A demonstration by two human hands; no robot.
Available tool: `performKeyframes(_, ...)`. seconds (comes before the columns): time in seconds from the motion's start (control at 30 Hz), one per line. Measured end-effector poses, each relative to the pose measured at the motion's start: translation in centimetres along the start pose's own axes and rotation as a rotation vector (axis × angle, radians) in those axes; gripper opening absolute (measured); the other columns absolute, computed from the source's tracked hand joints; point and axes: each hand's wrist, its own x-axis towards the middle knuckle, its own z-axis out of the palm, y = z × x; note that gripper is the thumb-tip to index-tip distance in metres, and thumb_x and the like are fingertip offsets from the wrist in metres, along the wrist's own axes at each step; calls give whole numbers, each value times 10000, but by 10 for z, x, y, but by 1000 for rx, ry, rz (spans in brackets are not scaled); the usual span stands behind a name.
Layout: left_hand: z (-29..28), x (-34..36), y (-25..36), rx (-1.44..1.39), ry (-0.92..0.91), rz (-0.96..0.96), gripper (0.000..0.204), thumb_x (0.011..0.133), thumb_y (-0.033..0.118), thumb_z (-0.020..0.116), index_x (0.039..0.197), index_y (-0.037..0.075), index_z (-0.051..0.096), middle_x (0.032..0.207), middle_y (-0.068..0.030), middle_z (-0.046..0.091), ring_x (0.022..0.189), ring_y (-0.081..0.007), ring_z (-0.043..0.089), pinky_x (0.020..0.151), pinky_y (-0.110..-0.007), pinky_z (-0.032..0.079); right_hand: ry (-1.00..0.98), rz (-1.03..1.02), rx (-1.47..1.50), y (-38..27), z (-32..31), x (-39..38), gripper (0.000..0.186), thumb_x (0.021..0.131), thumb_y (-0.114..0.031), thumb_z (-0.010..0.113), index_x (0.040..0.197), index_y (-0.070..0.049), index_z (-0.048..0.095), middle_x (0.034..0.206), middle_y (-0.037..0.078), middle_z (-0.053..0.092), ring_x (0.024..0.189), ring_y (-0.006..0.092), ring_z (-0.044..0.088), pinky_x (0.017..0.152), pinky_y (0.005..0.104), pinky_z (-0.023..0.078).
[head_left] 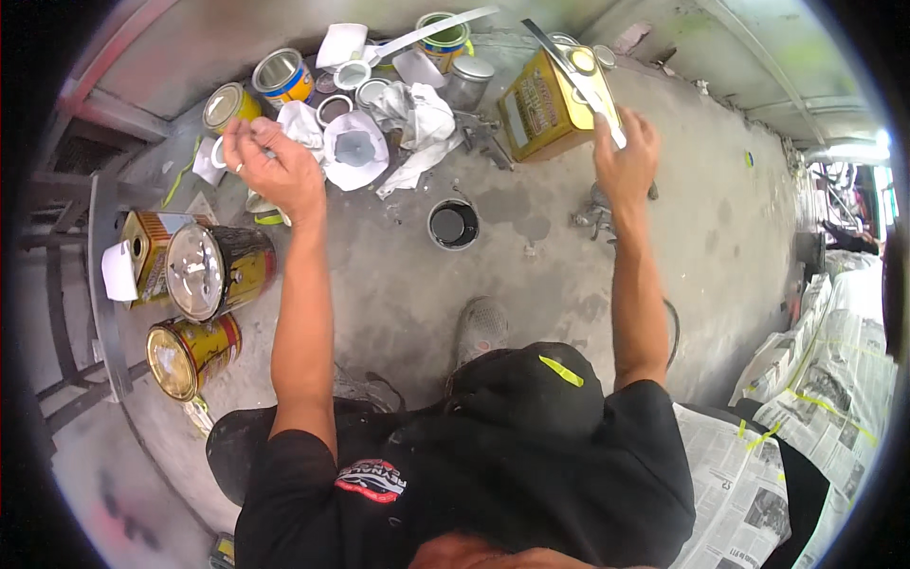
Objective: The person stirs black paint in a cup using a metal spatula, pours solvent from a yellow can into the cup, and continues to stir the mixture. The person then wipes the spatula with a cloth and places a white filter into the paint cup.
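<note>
My right hand (627,159) grips the lower end of a long flat metal strip (583,87), which slants up and left across the top of a yellow rectangular can (542,112). The strip's far end looks dark. My left hand (275,169) is raised at the left with its fingers curled together. A small pale round thing (218,152) shows beside its fingertips; what the fingers hold, if anything, is hard to make out. Between my arms, a small open can (453,224) of dark grey liquid stands on the concrete floor.
Crumpled white cloth (424,121), a paper cone strainer (356,150) with grey residue and several paint cans lie at the far left. Larger tins (220,270) stand by my left forearm. A spray gun (595,211) is near my right wrist. Newspaper masking (815,379) covers something at right.
</note>
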Motion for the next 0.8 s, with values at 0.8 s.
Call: performKeyframes(0.8, -18, -95, -50, 178, -1767, -220, 390, 769, 154, 827, 1094, 16, 663, 990, -98, 715, 889, -189, 680, 833, -321, 539, -682, 741, 213, 257, 44, -236, 634, 719, -112, 796, 1303, 9, 579, 970, 198, 717, 825, 274, 704, 714, 377, 558)
